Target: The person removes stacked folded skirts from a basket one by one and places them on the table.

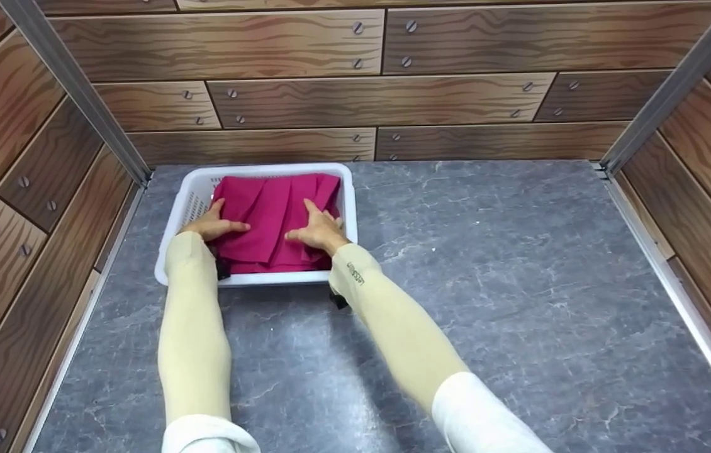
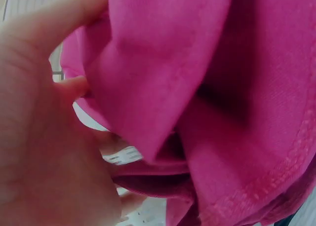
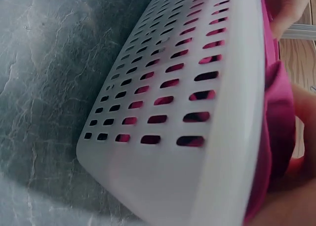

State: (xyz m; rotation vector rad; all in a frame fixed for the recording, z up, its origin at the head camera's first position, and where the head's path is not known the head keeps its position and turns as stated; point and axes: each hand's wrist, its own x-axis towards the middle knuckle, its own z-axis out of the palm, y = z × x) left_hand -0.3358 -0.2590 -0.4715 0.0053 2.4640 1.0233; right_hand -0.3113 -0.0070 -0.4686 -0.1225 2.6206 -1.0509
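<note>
Looks to me like a small booth or test bay, more purpose-built setup than room in a house. Wood-plank panels [image 1: 292, 44] cover the left, right and far sides, and they look printed: the grain's pretty cartoonish, and even the slotted screws seem drawn on. Grey metal posts [image 1: 78, 91] stand in both far corners, with pale metal rails [image 1: 689, 314] along the left and right edges. The marble-look grey surface [image 1: 519, 283] spreads between them; can't tell if it's a tabletop or floor. The white plastic basket [image 1: 267, 278] at far left is household stuff, but the surroundings say mock-up.
</note>
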